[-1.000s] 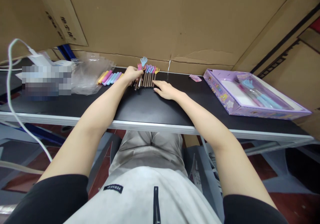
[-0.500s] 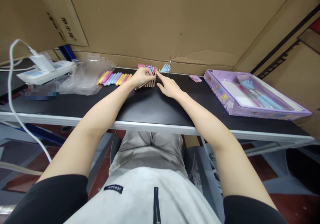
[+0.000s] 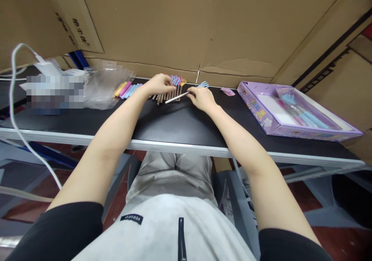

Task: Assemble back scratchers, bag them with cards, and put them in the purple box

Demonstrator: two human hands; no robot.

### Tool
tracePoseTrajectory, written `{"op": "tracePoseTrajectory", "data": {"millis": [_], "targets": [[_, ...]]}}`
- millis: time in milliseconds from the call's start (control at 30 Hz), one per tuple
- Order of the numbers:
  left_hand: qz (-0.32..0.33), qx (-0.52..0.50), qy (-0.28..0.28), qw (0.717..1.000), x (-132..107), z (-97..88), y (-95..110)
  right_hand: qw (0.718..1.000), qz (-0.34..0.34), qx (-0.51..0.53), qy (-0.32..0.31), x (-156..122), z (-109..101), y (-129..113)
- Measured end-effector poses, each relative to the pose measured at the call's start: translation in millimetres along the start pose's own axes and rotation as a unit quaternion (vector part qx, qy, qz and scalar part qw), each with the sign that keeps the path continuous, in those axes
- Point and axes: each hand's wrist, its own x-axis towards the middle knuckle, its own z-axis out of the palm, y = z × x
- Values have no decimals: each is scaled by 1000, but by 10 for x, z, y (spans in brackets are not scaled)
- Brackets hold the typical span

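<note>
Blue-headed rod point(image 3: 176, 97): slanted across the near part of the row, its bare metal end angled toward the left and the person; what appeared to be its blue claw head showed beyond the right hand.
Right hand point(image 3: 204, 98): thumb and fingertips were clamped on that rod toward its head end, a hold that probably left the shaft free and easy to aim.
Left hand point(image 3: 159, 85): hung over the left side of the row, palm down with fingers bent; whether the fingertips met, or gripped anything, I could not tell.
Metal rods point(image 3: 176, 92): lay side by side under and beside the left hand, claw heads toward the cardboard wall point(image 3: 162, 28), likely lined up so that single ones could be lifted easily.
Coloured handles point(image 3: 125, 89): sat in a row left of the rods, partly hidden by the left hand, presumably grouped for reach.
Clear bags point(image 3: 106, 82): were heaped beyond the handles, apparently set aside from the rods.
Purple box point(image 3: 260, 115): stood open on the right, well apart from both hands, with a bagged set point(image 3: 302, 111) inside.
Pink packet point(image 3: 227, 92): rested on the black tabletop point(image 3: 180, 127) between the right hand and the box.
</note>
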Motion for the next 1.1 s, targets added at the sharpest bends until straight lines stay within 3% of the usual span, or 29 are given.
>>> {"op": "tracePoseTrajectory", "data": {"millis": [100,167,267,567,833,1100], "targets": [[-144,165,101,970,-47,-263,-181,1000,13,14,1,13,24,43],[-238,216,121,939,-99,-398,-286,1000,18,21,1,18,36,62],[-308,210,122,920,-176,-491,-389,999,22,24,-4,15,37,64],[-342,214,60,913,-210,-423,-470,999,23,23,-16,-4,8,25],[-329,189,67,923,-66,-382,-766,999,24,30,-16,-8,7,15],[-365,120,68,921,-56,-390,-804,999,20,31,-18,-7,25,33]]}}
